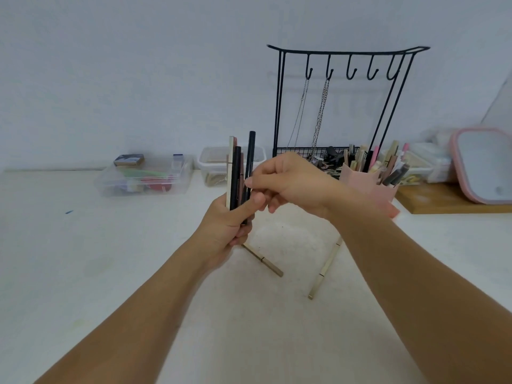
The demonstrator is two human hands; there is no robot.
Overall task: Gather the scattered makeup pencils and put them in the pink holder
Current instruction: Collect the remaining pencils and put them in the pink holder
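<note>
A person's left hand [227, 225] holds a bundle of makeup pencils [238, 173] upright above a white bench [83, 259], its grip closed around their lower ends with the thumb laid across the front. The bundle mixes a cream pencil, dark ones and a brownish one, with one tall black pencil [251, 153] rising above the rest. The right hand [288, 184] reaches in from the right with fingers curled, its fingertips pinching that tall black pencil at mid-length, just above the left thumb. Two gold pencils lie loose on the bench below the hands: one [264, 261] angled near the left wrist, partly hidden by it, and another [325, 271] lying under the right forearm. The pink holder [368, 187] stands behind the right wrist, partly covered by it, already stuffed with pencils and brushes [388, 164] that stick out of its top. Directly behind it is a black wire jewelry stand [346, 54] with a row of hooks, two chains [318, 117] hanging from the leftmost ones, and a mesh tray at its base holding small dark items. To the left along the white wall sit a shallow clear plastic box [144, 178] with colourful contents and a taller clear tub [216, 164]. At far right a pink-framed mirror [484, 164] leans on a wooden board [443, 200], with more clear containers behind the holder.
</note>
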